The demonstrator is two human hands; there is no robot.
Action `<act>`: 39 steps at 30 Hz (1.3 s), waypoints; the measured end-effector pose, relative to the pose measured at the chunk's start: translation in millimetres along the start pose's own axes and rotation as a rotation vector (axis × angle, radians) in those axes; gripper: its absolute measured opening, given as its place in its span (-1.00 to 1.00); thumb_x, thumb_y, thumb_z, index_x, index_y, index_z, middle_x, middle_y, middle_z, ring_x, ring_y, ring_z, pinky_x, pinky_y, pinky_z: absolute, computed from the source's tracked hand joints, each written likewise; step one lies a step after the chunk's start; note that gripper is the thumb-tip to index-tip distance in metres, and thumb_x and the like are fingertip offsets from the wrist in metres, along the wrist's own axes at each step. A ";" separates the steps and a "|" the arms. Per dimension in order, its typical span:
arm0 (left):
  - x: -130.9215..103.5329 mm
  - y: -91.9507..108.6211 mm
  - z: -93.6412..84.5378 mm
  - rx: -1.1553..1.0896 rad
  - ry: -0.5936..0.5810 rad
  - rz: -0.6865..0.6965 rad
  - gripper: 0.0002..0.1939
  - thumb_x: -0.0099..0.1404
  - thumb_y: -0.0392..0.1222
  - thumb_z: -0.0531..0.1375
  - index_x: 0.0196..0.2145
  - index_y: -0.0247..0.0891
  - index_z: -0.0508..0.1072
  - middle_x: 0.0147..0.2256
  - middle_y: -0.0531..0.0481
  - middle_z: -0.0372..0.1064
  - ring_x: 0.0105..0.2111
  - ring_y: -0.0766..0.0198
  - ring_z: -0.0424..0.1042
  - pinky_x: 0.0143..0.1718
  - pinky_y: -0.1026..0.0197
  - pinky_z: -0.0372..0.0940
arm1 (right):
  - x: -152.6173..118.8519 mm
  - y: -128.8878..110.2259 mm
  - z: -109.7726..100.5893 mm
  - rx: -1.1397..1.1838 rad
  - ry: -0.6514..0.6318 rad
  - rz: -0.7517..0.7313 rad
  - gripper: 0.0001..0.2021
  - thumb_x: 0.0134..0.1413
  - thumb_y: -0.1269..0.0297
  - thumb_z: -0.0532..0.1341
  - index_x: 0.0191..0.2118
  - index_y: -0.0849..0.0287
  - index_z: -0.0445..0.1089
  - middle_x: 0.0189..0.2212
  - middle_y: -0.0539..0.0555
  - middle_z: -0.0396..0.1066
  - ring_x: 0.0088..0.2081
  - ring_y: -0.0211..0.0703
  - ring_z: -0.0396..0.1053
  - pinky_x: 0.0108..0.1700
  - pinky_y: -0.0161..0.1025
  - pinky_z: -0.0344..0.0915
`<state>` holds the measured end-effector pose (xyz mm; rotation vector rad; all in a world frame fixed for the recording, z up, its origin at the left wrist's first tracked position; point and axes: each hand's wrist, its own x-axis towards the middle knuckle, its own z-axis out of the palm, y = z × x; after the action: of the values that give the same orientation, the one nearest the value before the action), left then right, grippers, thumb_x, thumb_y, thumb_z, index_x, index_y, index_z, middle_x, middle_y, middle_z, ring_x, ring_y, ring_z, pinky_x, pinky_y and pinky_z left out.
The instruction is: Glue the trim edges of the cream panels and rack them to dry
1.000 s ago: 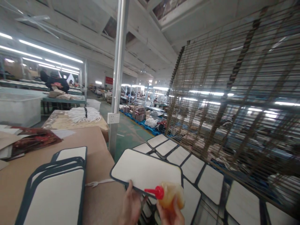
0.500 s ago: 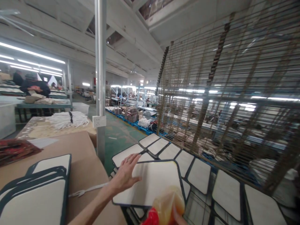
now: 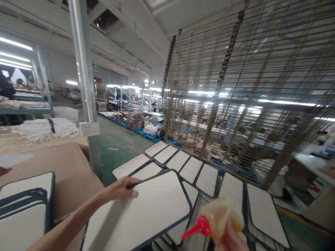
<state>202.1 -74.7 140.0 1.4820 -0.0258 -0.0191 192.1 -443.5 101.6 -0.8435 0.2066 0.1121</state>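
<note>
A flat cream panel with rounded corners and a dark edge (image 3: 146,212) is gripped at its far left edge by my left hand (image 3: 121,188), thumb on top and fingers at the rim. The panel lies tilted over other panels. To its right, my right hand (image 3: 230,238) is closed around a soft, see-through glue bottle (image 3: 221,216) with amber contents. The bottle's red nozzle (image 3: 197,227) points left and down, apart from the panel. Part of my right hand is cut off by the lower frame edge.
Several similar panels (image 3: 206,179) lie in rows on the right, beside a tall wire rack (image 3: 209,104). More dark-edged panels (image 3: 21,223) are stacked on the brown-covered table (image 3: 70,174) at left. A metal post (image 3: 87,87) with a socket box (image 3: 89,129) stands behind.
My left hand has gone from resting over the panel to gripping its edge, and the panel has turned and come nearer. The bottle has moved right, off the panel. The view has swung right.
</note>
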 end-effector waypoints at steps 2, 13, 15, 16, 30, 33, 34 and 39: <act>-8.0 6.7 -0.4 0.070 -0.172 -0.025 -0.67 -0.20 -0.27 0.38 -0.37 -0.30 0.56 -0.50 -0.02 0.49 -0.45 0.12 0.44 -0.45 0.24 0.35 | 5.2 -27.6 9.0 0.007 0.076 -0.205 -0.55 -0.37 0.08 0.45 -0.23 0.06 0.47 -0.23 0.09 0.49 -0.18 -0.04 0.42 -0.09 -0.12 0.35; -30.3 46.4 3.9 0.121 -0.394 -0.223 -0.71 -0.11 -0.30 0.36 -0.34 -0.36 0.56 -0.41 -0.10 0.52 -0.36 0.01 0.48 -0.36 0.14 0.40 | 25.2 -70.3 46.6 -0.205 -0.151 -0.434 -0.57 -0.57 0.22 0.50 -0.37 0.09 0.49 -0.46 0.08 0.47 -0.36 -0.10 0.39 -0.28 -0.17 0.34; -32.0 49.2 3.1 0.090 -0.368 -0.231 -0.68 -0.16 -0.35 0.37 -0.33 -0.34 0.56 -0.42 -0.10 0.52 -0.34 -0.04 0.49 -0.35 0.08 0.40 | 26.7 -70.0 44.5 -0.223 -0.179 -0.427 -0.58 -0.58 0.24 0.50 -0.39 0.11 0.49 -0.48 0.09 0.47 -0.39 -0.13 0.39 -0.33 -0.22 0.34; -32.9 50.7 2.6 0.074 -0.360 -0.233 -0.67 -0.16 -0.36 0.37 -0.32 -0.35 0.56 -0.40 -0.11 0.53 -0.33 -0.04 0.49 -0.34 0.08 0.41 | 27.0 -70.0 43.6 -0.230 -0.188 -0.427 -0.58 -0.58 0.25 0.50 -0.39 0.11 0.49 -0.49 0.08 0.46 -0.41 -0.13 0.38 -0.34 -0.22 0.34; -28.8 39.5 -15.7 -0.145 -0.251 -0.345 -0.55 -0.12 -0.49 0.32 -0.18 -0.40 0.53 -0.36 -0.19 0.54 -0.25 -0.11 0.50 -0.38 0.12 0.43 | 20.4 -64.8 35.0 -0.264 -0.196 -0.405 -0.39 -0.60 0.19 0.49 -0.20 0.10 0.46 -0.40 0.16 0.49 -0.33 0.11 0.43 -0.08 0.20 0.26; -28.0 36.2 -16.4 -0.132 -0.266 -0.254 -0.59 -0.14 -0.44 0.32 -0.24 -0.34 0.54 -0.39 -0.17 0.54 -0.33 -0.09 0.51 -0.41 0.06 0.42 | 18.4 -64.4 31.8 -0.252 -0.222 -0.399 -0.41 -0.53 0.20 0.48 -0.17 0.10 0.45 -0.37 0.19 0.49 -0.29 0.16 0.44 -0.07 0.22 0.25; -28.3 36.4 -16.0 -0.128 -0.270 -0.237 -0.59 -0.15 -0.43 0.32 -0.24 -0.34 0.54 -0.40 -0.17 0.53 -0.35 -0.07 0.51 -0.41 0.05 0.42 | 17.4 -64.6 31.6 -0.249 -0.217 -0.399 -0.41 -0.53 0.20 0.48 -0.16 0.10 0.45 -0.38 0.19 0.49 -0.29 0.18 0.44 -0.07 0.23 0.25; -31.0 43.3 -10.8 -0.082 -0.323 -0.250 -0.58 -0.13 -0.43 0.30 -0.21 -0.40 0.53 -0.35 -0.23 0.52 -0.37 -0.09 0.51 -0.38 0.05 0.41 | 14.6 -66.2 38.5 -0.220 -0.188 -0.432 -0.44 -0.51 0.19 0.48 -0.19 0.08 0.46 -0.40 0.18 0.50 -0.32 0.12 0.45 -0.04 0.20 0.24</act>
<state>171.3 -59.3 182.1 1.3795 -0.0997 -0.4569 223.5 -458.1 171.4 -1.0731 -0.1692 -0.1937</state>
